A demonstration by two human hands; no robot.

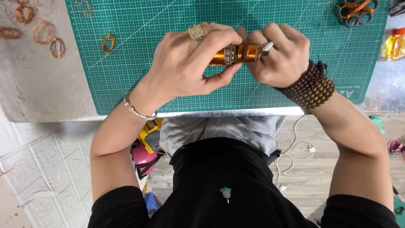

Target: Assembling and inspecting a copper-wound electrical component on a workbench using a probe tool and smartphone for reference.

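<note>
Both my hands hold a small motor armature [238, 54] wound with copper wire, above the green cutting mat [168, 25]. My left hand [190, 63], with a ring and a silver bracelet, wraps its fingers around the armature's left end. At the right end, my right hand [280, 55], with a brown bead bracelet on the wrist, pinches it together with a thin white-tipped tool [267, 46]. The armature lies sideways between the two hands, partly hidden by the fingers.
A single copper wire loop [108, 43] lies on the mat's left part. Several copper loops [42, 33] lie on the metal table at the left. A tangle of copper wire [355, 10] sits top right, a yellow bottle [394, 45] at the right edge.
</note>
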